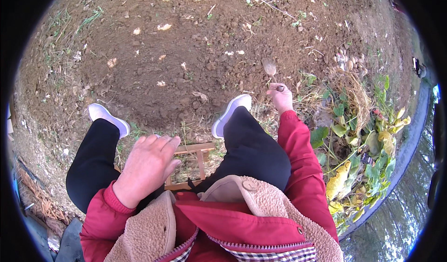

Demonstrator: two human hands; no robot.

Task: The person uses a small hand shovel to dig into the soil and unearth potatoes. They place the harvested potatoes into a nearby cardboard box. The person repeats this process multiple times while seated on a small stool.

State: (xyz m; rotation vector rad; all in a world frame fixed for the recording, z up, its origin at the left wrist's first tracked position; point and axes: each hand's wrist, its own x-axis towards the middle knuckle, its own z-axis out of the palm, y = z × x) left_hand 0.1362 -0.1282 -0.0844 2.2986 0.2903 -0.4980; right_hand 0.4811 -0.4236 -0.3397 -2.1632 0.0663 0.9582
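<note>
My right hand (pixel 281 96) is closed around the handle of a small hand trowel (pixel 269 67), whose soil-dusted blade points away from me, over or against the brown soil. My left hand (pixel 148 162) is raised above my left thigh, back of the hand up, fingers close together and slightly bent. Nothing shows in it, though its palm is hidden. Tilled soil (pixel 167 66) with clods and pale scraps lies before me. A wooden stool or frame (pixel 200 162) shows between my legs.
My light shoes (pixel 232 115) stand on the soil's near edge. To the right lie dry straw (pixel 359 101), leafy plants with yellowing leaves (pixel 337 183) and a small pile of roundish tan objects (pixel 350 63). Beyond them curves a grey edge (pixel 410 133). Thin dry stalks (pixel 274 6) lie farther out.
</note>
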